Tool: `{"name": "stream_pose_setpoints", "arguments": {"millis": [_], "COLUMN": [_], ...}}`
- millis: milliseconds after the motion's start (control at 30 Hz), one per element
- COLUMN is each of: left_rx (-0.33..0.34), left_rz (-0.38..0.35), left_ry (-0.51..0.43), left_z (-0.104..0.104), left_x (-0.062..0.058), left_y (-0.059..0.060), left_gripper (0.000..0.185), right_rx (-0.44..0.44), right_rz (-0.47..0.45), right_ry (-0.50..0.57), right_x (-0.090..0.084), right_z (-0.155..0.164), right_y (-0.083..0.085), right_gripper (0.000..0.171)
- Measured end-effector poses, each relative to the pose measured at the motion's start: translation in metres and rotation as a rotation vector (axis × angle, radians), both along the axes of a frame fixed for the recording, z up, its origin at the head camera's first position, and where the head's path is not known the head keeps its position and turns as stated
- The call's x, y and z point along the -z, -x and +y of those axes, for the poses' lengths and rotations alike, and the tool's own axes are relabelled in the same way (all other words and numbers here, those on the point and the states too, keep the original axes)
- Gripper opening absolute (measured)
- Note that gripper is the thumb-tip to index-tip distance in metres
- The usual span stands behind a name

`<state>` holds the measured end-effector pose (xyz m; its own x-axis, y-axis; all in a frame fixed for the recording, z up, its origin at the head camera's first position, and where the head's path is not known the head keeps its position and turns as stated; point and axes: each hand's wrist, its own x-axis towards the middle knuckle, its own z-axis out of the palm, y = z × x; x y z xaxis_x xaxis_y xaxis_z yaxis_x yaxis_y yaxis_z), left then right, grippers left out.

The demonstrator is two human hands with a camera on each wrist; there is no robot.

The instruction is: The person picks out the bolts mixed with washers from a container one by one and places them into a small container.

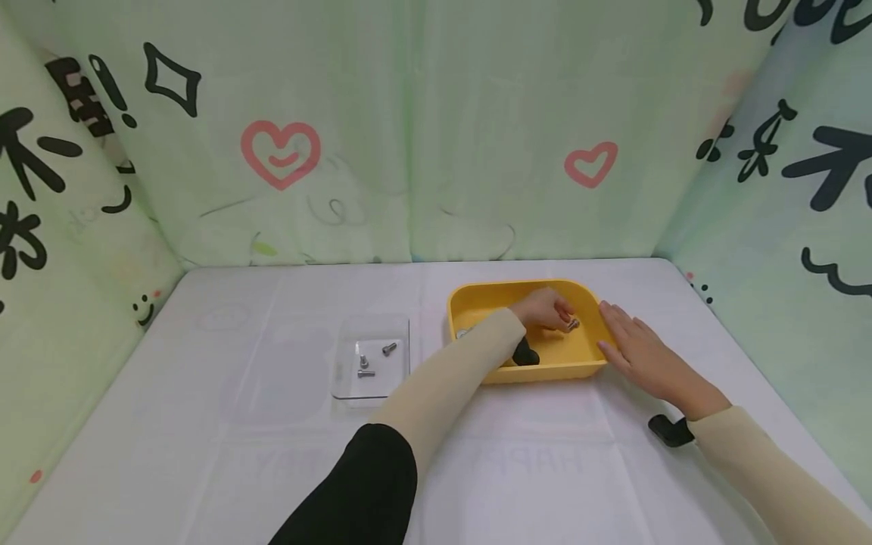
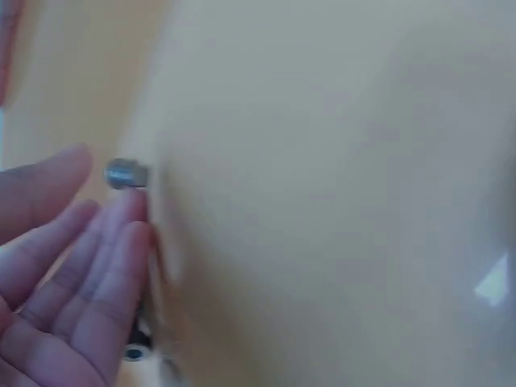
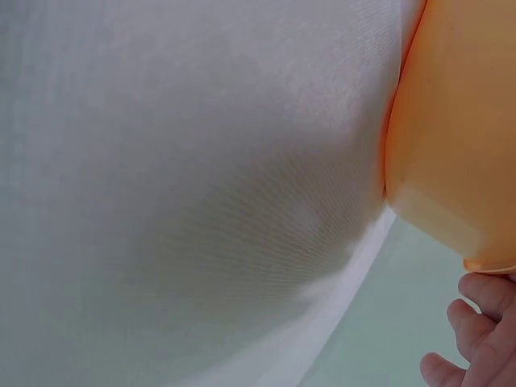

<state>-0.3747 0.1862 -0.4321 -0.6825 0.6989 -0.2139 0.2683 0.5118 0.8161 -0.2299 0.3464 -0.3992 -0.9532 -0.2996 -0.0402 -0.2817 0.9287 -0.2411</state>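
Your yellow tray [image 1: 559, 371] could slide if your right hand [image 1: 636, 352], straight-fingered against its right end and gripping nothing, pushes too hard. The clear box [image 1: 350, 333] stands apart on its left, where a careless swing of your left forearm might knock it. Your left hand [image 1: 545, 309] reaches inside the tray's right end, thumb apart from fingers, nothing visibly pinched. Smallest are the screws: three lie in the box, and one screw [image 2: 122, 173] sits at your left fingertips, where a hasty pinch could roll it away.
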Motion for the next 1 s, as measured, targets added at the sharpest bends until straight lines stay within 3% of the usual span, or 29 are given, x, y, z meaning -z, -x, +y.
{"name": "stream_pose_setpoints", "arguments": {"millis": [67,167,267,300,367,533,667,767,1000], "left_rx": [-0.040,-0.129,-0.201,-0.232,-0.261,-0.336,-0.373,-0.388,-0.486], "left_rz": [-0.125,-0.270,-0.354,-0.355,-0.367,-0.433,-0.509,-0.527,-0.455], "left_ry": [0.008,0.015,0.016,0.016,0.030,0.019,-0.033,-0.075,-0.158], "left_z": [0.013,0.040,0.054,0.053,0.041,0.011,0.001,-0.001,0.016], "left_x": [0.016,0.053,0.066,0.061,0.034,-0.036,-0.065,-0.071,-0.033], "left_y": [0.019,0.056,0.073,0.069,0.047,-0.018,-0.044,-0.051,-0.036], "left_gripper": [0.035,0.034,0.028,0.021,0.007,0.011,0.020,0.022,0.013], "right_rx": [0.003,0.008,0.008,0.007,0.005,0.003,0.010,0.014,0.024], "right_rz": [-0.003,-0.004,-0.001,-0.001,0.004,0.009,0.001,-0.002,-0.004], "right_ry": [-0.001,-0.001,0.009,0.012,0.016,0.018,0.010,0.003,-0.002], "right_x": [-0.001,-0.001,0.000,0.000,0.001,0.002,0.002,0.001,0.000], "right_z": [0.000,0.001,0.001,0.001,0.001,0.001,0.001,0.000,-0.001], "right_y": [-0.001,-0.001,-0.002,-0.002,-0.001,-0.001,-0.001,-0.001,-0.001], "right_gripper": [0.070,0.070,0.069,0.069,0.069,0.069,0.070,0.070,0.070]}}
